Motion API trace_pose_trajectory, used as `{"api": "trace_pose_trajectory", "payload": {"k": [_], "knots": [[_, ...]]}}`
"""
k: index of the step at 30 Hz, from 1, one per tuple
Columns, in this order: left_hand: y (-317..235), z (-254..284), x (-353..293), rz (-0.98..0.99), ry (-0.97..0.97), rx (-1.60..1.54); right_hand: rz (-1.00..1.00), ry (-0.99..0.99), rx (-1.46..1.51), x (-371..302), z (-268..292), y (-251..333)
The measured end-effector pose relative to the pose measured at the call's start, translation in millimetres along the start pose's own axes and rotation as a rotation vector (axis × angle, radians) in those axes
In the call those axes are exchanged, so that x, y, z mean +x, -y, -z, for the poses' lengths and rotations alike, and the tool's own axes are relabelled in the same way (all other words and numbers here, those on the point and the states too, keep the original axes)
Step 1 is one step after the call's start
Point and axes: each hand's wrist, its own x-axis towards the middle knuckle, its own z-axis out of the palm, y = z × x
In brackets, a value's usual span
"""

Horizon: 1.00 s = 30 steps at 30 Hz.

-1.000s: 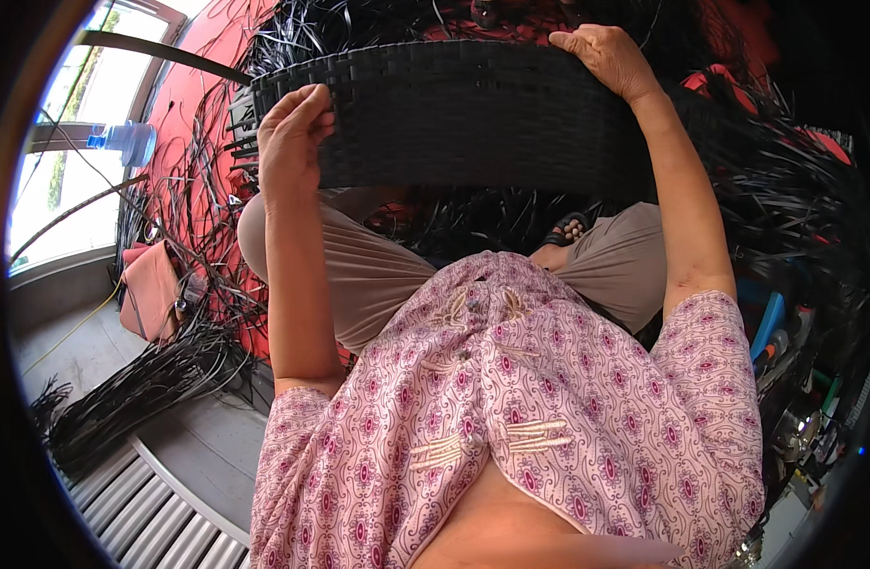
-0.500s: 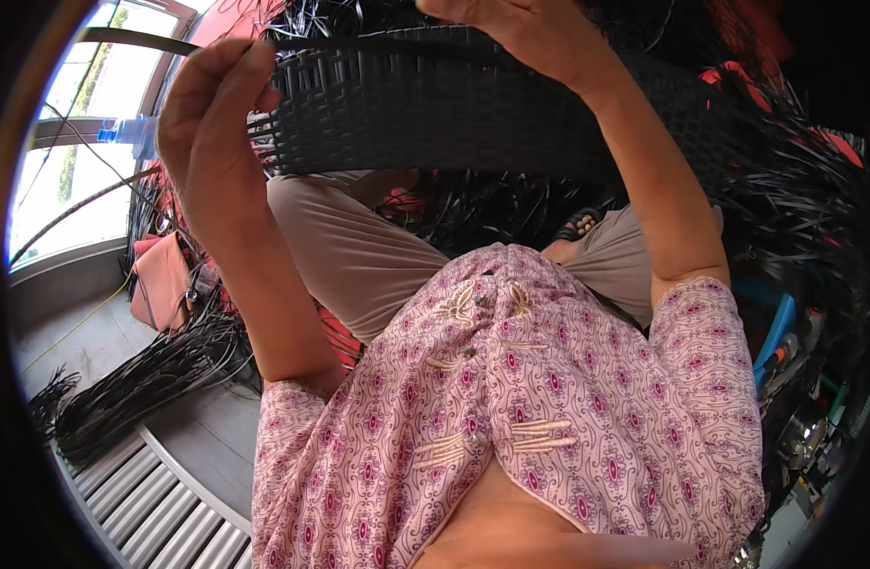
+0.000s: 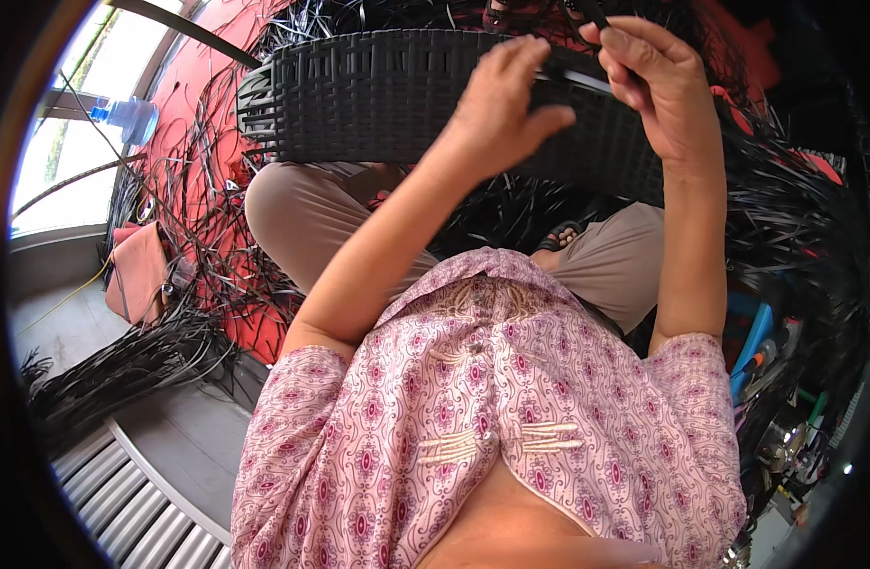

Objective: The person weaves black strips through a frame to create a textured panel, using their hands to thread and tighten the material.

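Observation:
A long black woven panel (image 3: 378,100), with a basket-like weave of flat strips, lies across in front of my bent knees. Over its middle is my left hand (image 3: 501,114), fingers stretched and thumb apart, with nothing visible in it. Farther right, my right hand (image 3: 658,85) is raised above the panel's far edge. Its thumb and fingers pinch a flat black weaving strip (image 3: 593,13), which runs up out of view. A dark band (image 3: 193,33) runs from the upper left to the panel's left end.
Loose black strips (image 3: 786,209) heap up at the right and lie over a red floor covering (image 3: 183,95). A clear blue bottle (image 3: 136,119), a pink bag (image 3: 136,275) and a bundle of black strips (image 3: 131,365) are on the left. A blue tray (image 3: 752,337) sits right.
My left hand has left the strip it pinched at the panel's left end, moved right to its middle and opened. My right hand has shifted right and down.

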Motion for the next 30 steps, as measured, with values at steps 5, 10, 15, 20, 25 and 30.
{"api": "trace_pose_trajectory", "payload": {"k": [5,10,15,20,25,30], "knots": [[-10,-47,-37,-0.032,0.244,0.173,-0.176,-0.060,-0.011,-6,4,-40],[10,-26,-24,0.193,-0.227,-0.144,-0.205,-0.064,-0.198,12,-11,-85],[48,1,-4,0.462,-0.109,0.349,-0.183,-0.105,-0.360,20,-18,-108],[49,-6,9,0.515,0.053,0.582,-0.160,-0.112,-0.434,23,-22,-118],[47,-6,11,0.572,0.031,0.484,-0.142,-0.108,-0.480,24,-22,-120],[41,-5,10,0.603,0.015,0.417,-0.078,-0.087,-0.562,28,-22,-127]]}}
